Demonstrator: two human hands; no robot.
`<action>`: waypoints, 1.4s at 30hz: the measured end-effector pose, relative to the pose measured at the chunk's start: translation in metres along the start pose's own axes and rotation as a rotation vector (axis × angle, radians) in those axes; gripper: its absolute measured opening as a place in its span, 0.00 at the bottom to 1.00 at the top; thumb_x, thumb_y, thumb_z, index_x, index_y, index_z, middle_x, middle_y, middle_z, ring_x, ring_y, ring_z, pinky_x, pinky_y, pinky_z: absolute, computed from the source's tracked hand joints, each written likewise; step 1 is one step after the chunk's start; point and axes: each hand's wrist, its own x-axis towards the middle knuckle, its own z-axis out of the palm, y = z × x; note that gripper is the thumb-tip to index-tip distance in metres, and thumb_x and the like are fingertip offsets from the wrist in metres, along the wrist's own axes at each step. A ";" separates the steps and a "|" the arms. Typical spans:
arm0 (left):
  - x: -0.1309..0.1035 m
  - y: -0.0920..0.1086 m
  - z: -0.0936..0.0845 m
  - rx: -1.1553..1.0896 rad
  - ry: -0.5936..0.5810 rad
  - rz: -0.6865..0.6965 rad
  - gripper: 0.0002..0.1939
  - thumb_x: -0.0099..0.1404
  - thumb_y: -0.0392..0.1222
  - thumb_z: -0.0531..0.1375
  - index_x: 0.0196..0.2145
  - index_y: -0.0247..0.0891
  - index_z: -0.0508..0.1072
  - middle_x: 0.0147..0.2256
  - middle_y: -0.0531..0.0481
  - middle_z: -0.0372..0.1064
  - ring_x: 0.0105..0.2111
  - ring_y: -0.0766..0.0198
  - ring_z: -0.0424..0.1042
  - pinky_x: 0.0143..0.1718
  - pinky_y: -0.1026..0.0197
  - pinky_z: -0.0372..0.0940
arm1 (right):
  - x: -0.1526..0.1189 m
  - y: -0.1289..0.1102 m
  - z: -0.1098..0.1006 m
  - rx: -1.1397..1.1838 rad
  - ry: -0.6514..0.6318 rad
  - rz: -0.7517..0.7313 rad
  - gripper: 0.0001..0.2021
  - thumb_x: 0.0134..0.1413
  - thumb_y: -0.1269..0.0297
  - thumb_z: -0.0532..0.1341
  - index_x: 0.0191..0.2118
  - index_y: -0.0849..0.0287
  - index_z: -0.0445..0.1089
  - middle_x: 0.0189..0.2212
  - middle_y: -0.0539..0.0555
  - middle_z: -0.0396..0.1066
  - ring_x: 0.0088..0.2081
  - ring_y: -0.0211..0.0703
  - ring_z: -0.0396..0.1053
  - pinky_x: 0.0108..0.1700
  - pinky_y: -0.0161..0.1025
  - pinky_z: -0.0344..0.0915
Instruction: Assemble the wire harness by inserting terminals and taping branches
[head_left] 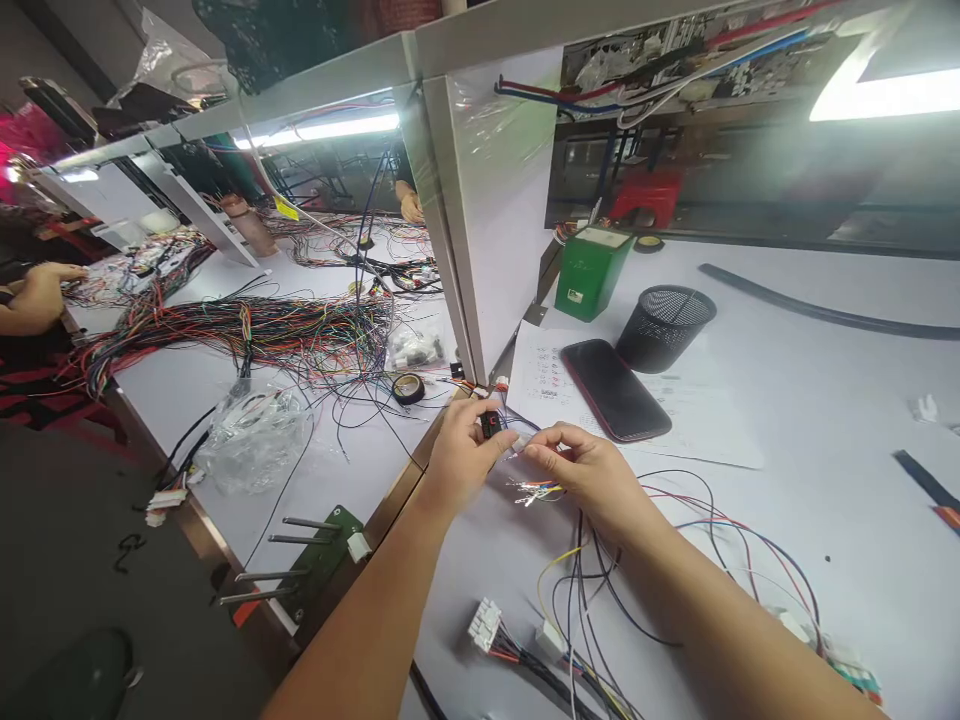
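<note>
My left hand (466,446) is closed around a small black connector (490,422) with a bit of red on it. Fingertips pinched, my right hand (581,462) meets the left thumb and grips a thin wire, mostly hidden by the fingers. A small whitish piece (519,443) shows between the two hands. Just below them, a bunch of loose wire ends (534,491) with metal terminals fans out. Nearer to me on the table lie a white multi-pin connector (485,625) and a smaller white connector (551,640), both on wire bundles.
Behind my hands are a phone (616,390), a black mesh cup (666,328), a green box (592,272) and a paper sheet (540,372). A large wire bundle (202,335), black tape (408,388) and a pegged green board (326,560) are at left. Another person's hand (45,290) is far left.
</note>
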 end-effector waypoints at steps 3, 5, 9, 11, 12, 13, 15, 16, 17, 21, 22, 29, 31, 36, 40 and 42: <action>-0.001 0.005 0.000 -0.485 -0.179 -0.285 0.19 0.58 0.49 0.66 0.45 0.38 0.74 0.31 0.52 0.67 0.25 0.72 0.64 0.27 0.67 0.59 | 0.000 -0.001 -0.001 0.009 0.059 -0.001 0.14 0.50 0.51 0.64 0.32 0.58 0.71 0.28 0.49 0.68 0.29 0.37 0.63 0.32 0.35 0.60; 0.000 0.005 0.001 -0.663 -0.165 -0.388 0.16 0.58 0.47 0.66 0.42 0.38 0.76 0.31 0.51 0.68 0.27 0.72 0.65 0.29 0.67 0.60 | 0.001 0.000 -0.001 0.034 0.077 -0.009 0.14 0.51 0.52 0.63 0.33 0.58 0.70 0.28 0.49 0.69 0.29 0.37 0.63 0.32 0.35 0.60; 0.001 0.002 0.004 -0.772 -0.125 -0.441 0.16 0.58 0.38 0.66 0.46 0.40 0.75 0.38 0.50 0.71 0.31 0.71 0.68 0.34 0.66 0.63 | 0.003 0.003 -0.002 -0.013 0.084 -0.047 0.14 0.53 0.51 0.62 0.33 0.59 0.70 0.29 0.50 0.69 0.29 0.37 0.63 0.30 0.35 0.59; 0.001 0.001 0.005 -0.770 -0.169 -0.450 0.16 0.59 0.37 0.65 0.46 0.38 0.76 0.39 0.49 0.72 0.32 0.70 0.69 0.34 0.66 0.63 | 0.003 0.004 -0.002 -0.069 0.099 -0.057 0.15 0.53 0.50 0.61 0.33 0.59 0.70 0.27 0.50 0.68 0.27 0.37 0.62 0.28 0.34 0.58; 0.001 0.001 0.005 -0.767 -0.189 -0.455 0.15 0.59 0.36 0.65 0.45 0.37 0.76 0.39 0.48 0.72 0.33 0.70 0.70 0.34 0.66 0.63 | 0.003 0.003 -0.002 -0.092 0.108 -0.060 0.15 0.53 0.50 0.61 0.33 0.58 0.70 0.26 0.50 0.68 0.26 0.37 0.61 0.27 0.34 0.57; 0.001 0.001 0.004 -0.771 -0.207 -0.460 0.15 0.59 0.36 0.65 0.45 0.37 0.76 0.39 0.48 0.72 0.33 0.69 0.70 0.34 0.66 0.63 | 0.003 0.003 -0.002 -0.112 0.119 -0.062 0.15 0.54 0.50 0.60 0.32 0.58 0.69 0.25 0.49 0.67 0.25 0.37 0.61 0.27 0.35 0.56; 0.000 0.001 0.004 -0.789 -0.232 -0.465 0.17 0.59 0.36 0.66 0.47 0.39 0.75 0.38 0.49 0.72 0.33 0.69 0.71 0.33 0.66 0.63 | 0.002 0.002 -0.003 -0.150 0.151 -0.067 0.14 0.54 0.50 0.60 0.31 0.57 0.69 0.23 0.48 0.66 0.23 0.36 0.60 0.26 0.35 0.56; 0.000 0.001 0.003 -0.796 -0.240 -0.465 0.18 0.59 0.36 0.66 0.48 0.39 0.74 0.38 0.49 0.72 0.34 0.68 0.71 0.34 0.66 0.64 | 0.002 0.001 -0.003 -0.170 0.165 -0.072 0.14 0.55 0.51 0.60 0.31 0.57 0.68 0.23 0.48 0.66 0.23 0.36 0.59 0.26 0.35 0.56; 0.000 0.000 0.003 -0.799 -0.249 -0.463 0.20 0.59 0.36 0.66 0.49 0.40 0.74 0.38 0.48 0.73 0.34 0.68 0.72 0.34 0.66 0.64 | 0.002 0.001 -0.003 -0.191 0.174 -0.081 0.14 0.55 0.51 0.59 0.30 0.57 0.68 0.23 0.48 0.66 0.23 0.36 0.59 0.26 0.35 0.56; 0.001 -0.003 0.003 -0.799 -0.276 -0.452 0.22 0.59 0.37 0.65 0.52 0.41 0.72 0.41 0.47 0.73 0.33 0.70 0.71 0.33 0.67 0.64 | 0.004 0.003 -0.003 -0.282 0.194 -0.133 0.13 0.56 0.53 0.58 0.29 0.57 0.67 0.25 0.49 0.67 0.24 0.37 0.61 0.28 0.35 0.57; 0.001 -0.003 0.003 -0.803 -0.281 -0.447 0.21 0.60 0.37 0.65 0.52 0.40 0.72 0.42 0.47 0.73 0.33 0.70 0.71 0.34 0.68 0.64 | 0.004 0.003 -0.003 -0.298 0.202 -0.141 0.12 0.56 0.54 0.58 0.28 0.57 0.66 0.25 0.49 0.67 0.24 0.37 0.62 0.28 0.35 0.57; 0.002 -0.005 0.005 -0.838 -0.284 -0.385 0.21 0.61 0.37 0.64 0.52 0.38 0.72 0.41 0.45 0.74 0.35 0.68 0.70 0.37 0.65 0.63 | 0.005 0.008 -0.002 -0.378 0.211 -0.161 0.10 0.56 0.56 0.58 0.28 0.56 0.65 0.23 0.48 0.66 0.23 0.37 0.62 0.28 0.35 0.56; 0.001 -0.004 0.005 -0.843 -0.283 -0.365 0.20 0.61 0.37 0.64 0.52 0.38 0.73 0.41 0.46 0.74 0.36 0.68 0.70 0.38 0.65 0.63 | 0.005 0.009 -0.002 -0.395 0.210 -0.162 0.10 0.56 0.57 0.58 0.28 0.56 0.65 0.23 0.48 0.66 0.24 0.37 0.62 0.28 0.35 0.57; 0.000 -0.001 0.007 -0.826 -0.272 -0.320 0.21 0.60 0.36 0.65 0.51 0.39 0.73 0.39 0.48 0.74 0.35 0.68 0.71 0.39 0.64 0.62 | 0.002 0.007 -0.001 -0.457 0.229 -0.191 0.10 0.57 0.57 0.57 0.28 0.56 0.65 0.24 0.48 0.66 0.25 0.38 0.63 0.29 0.35 0.57; 0.000 -0.002 0.007 -0.836 -0.246 -0.324 0.20 0.60 0.37 0.65 0.50 0.40 0.74 0.39 0.49 0.73 0.35 0.68 0.72 0.42 0.63 0.63 | 0.004 0.007 -0.002 -0.456 0.172 -0.193 0.09 0.57 0.57 0.57 0.30 0.56 0.66 0.26 0.48 0.68 0.25 0.38 0.63 0.30 0.36 0.57; 0.000 -0.004 0.006 -0.828 -0.234 -0.325 0.20 0.60 0.38 0.65 0.51 0.40 0.73 0.39 0.48 0.73 0.35 0.68 0.72 0.43 0.63 0.63 | 0.005 0.008 -0.003 -0.455 0.136 -0.202 0.09 0.58 0.58 0.57 0.31 0.55 0.68 0.28 0.49 0.69 0.26 0.38 0.64 0.31 0.36 0.58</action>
